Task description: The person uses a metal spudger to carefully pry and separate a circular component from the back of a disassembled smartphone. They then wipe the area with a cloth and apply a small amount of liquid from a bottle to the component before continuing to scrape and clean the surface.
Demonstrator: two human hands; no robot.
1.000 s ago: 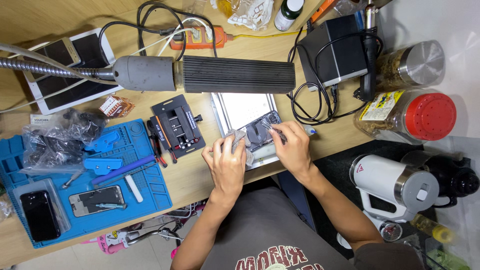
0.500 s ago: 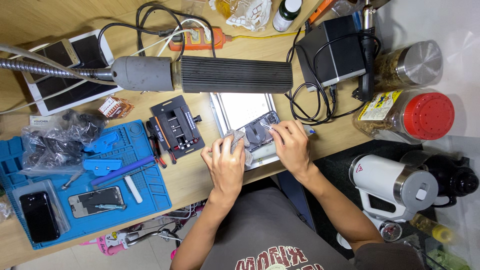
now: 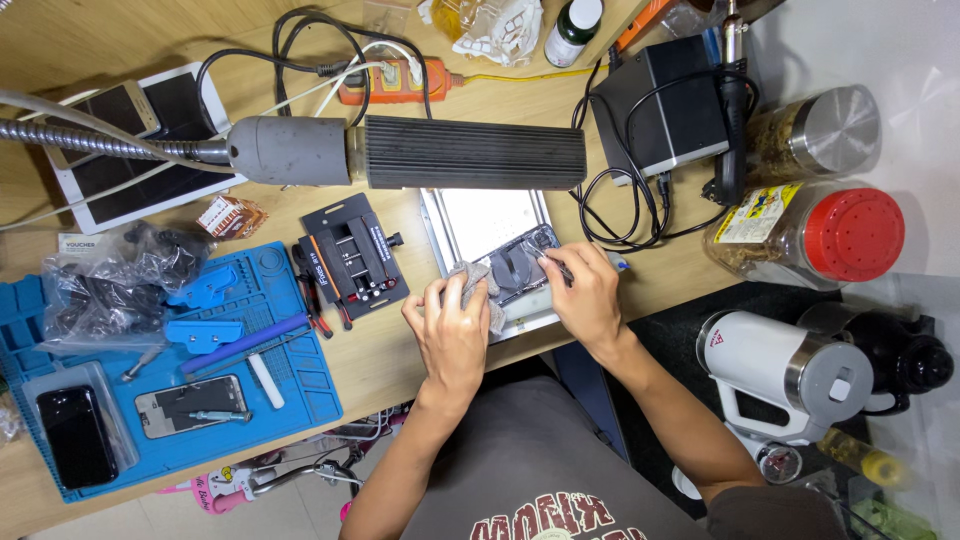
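An opened phone (image 3: pixel 518 264) lies on a shiny metal plate (image 3: pixel 480 215) under a grey ribbed lamp head (image 3: pixel 470 152). My left hand (image 3: pixel 452 330) presses a crumpled grey cloth (image 3: pixel 470 277) against the phone's left side. My right hand (image 3: pixel 588 297) pinches a thin dark tool (image 3: pixel 557 265) whose tip rests on the phone's upper right corner. Both forearms come up from the bottom of the view.
A black clamp jig (image 3: pixel 352 255) sits left of the plate. Further left, a blue work mat (image 3: pixel 180 370) carries two phones, a purple stick and blue parts. A black power box (image 3: pixel 660 115) with cables, two jars and a white kettle (image 3: pixel 790 370) stand to the right.
Both hands stay on the phone; my left hand has shifted slightly with the cloth. Nothing else has visibly moved.
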